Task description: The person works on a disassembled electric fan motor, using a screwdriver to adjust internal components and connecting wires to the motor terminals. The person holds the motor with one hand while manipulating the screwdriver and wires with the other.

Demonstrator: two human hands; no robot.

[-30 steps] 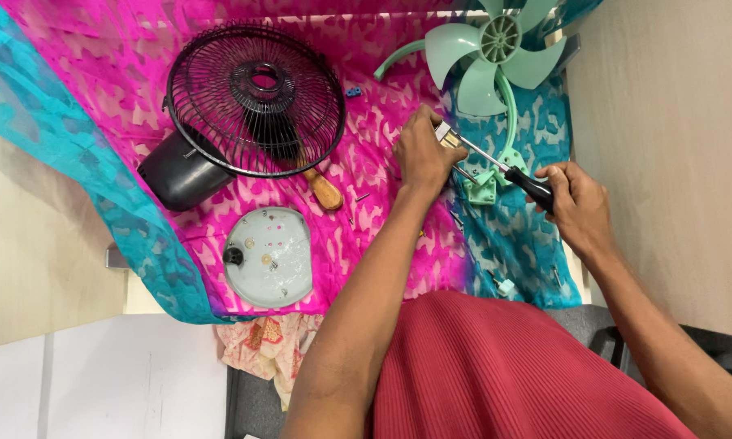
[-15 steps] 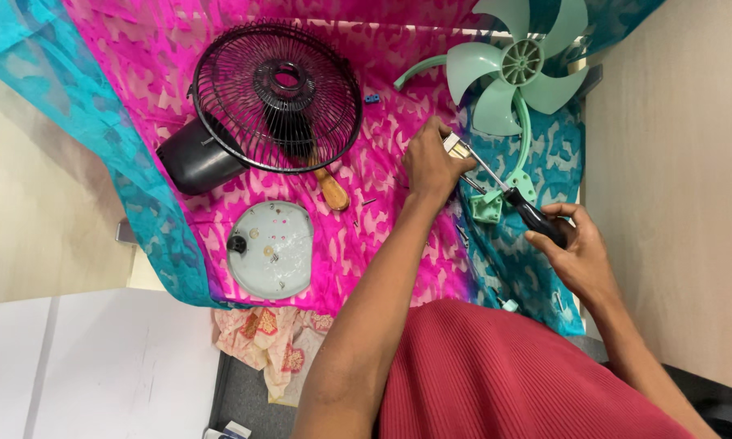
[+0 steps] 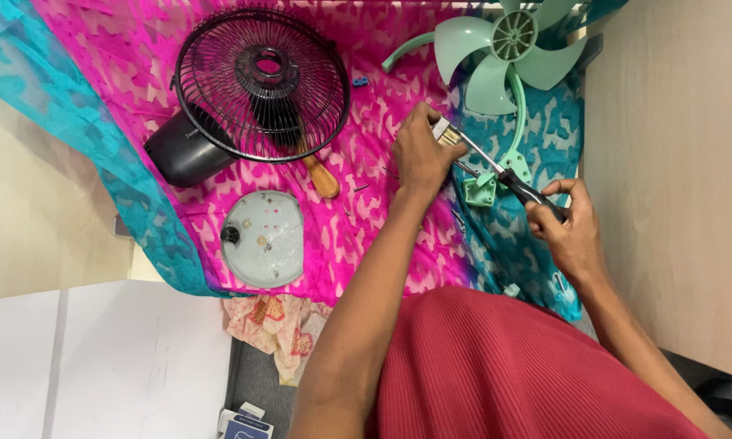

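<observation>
My left hand (image 3: 420,153) grips a small pale boxy part (image 3: 445,132) over the pink cloth (image 3: 366,73). My right hand (image 3: 567,226) holds a black-handled screwdriver (image 3: 496,169), its metal shaft angled up-left so the tip meets that part. Just beyond lie a mint green fan blade (image 3: 508,45) and a mint green ring with a bracket (image 3: 489,185).
A black fan guard with motor housing (image 3: 252,89) lies at the upper left, a wooden-handled tool (image 3: 321,179) beside it. A pale round cover (image 3: 262,237) holds small screws. A teal cloth edge (image 3: 82,138) drapes left. A beige wall (image 3: 675,162) runs along the right.
The view has drifted, so everything sits further left and lower in frame. Both hands keep the same grip on the part and the screwdriver.
</observation>
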